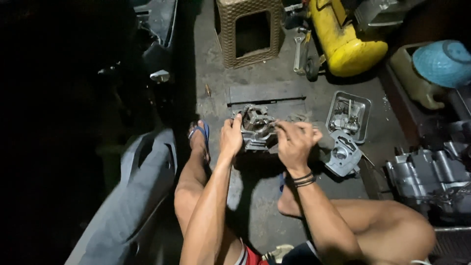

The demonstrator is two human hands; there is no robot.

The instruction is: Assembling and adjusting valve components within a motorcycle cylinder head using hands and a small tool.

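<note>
- The grey engine part [256, 128] is propped on the concrete floor [255, 206], gripped at its side by the left hand [231, 137]; something small on top is pinched by the right hand [293, 142].
- Small bits could easily get dropped and lost in that dim light.
- Fingers might get nicked if the part gets tipped.

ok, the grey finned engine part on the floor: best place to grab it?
Probably by its two short ends, from above. The engine part sits flat on the concrete; the left hand already clasps its left end, the right hand covers the right. Its cluttered top offers poor purchase.
</note>
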